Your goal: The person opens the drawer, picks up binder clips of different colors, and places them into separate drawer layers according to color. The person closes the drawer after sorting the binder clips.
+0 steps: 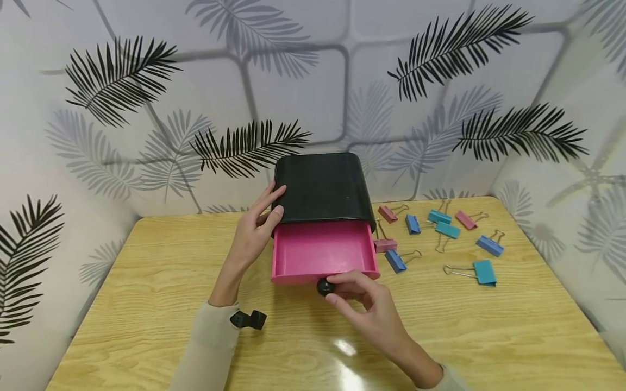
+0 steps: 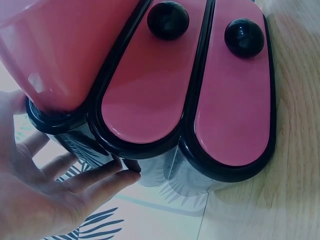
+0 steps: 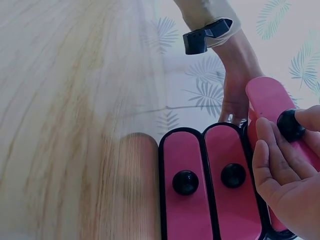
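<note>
A black drawer box (image 1: 323,187) with pink drawer fronts stands at the back of the table. Its top drawer (image 1: 323,255) is pulled out, the pink floor in view. My right hand (image 1: 371,312) pinches that drawer's round black knob (image 1: 325,287) between thumb and fingers. Against the box's left side rests my left hand (image 1: 254,231), fingertips at the upper edge. The left wrist view shows its fingers (image 2: 95,180) spread along the side wall. Below the pulled-out drawer, the middle drawer (image 2: 145,100) and bottom drawer (image 2: 232,105) are closed, each with a black knob.
Several binder clips lie right of the box, among them a teal clip (image 1: 484,272), a blue clip (image 1: 490,245) and a pink clip (image 1: 465,220). One pink clip (image 1: 385,245) lies close beside the drawer. A patterned wall covering (image 1: 303,87) rises behind the wooden table (image 1: 161,271).
</note>
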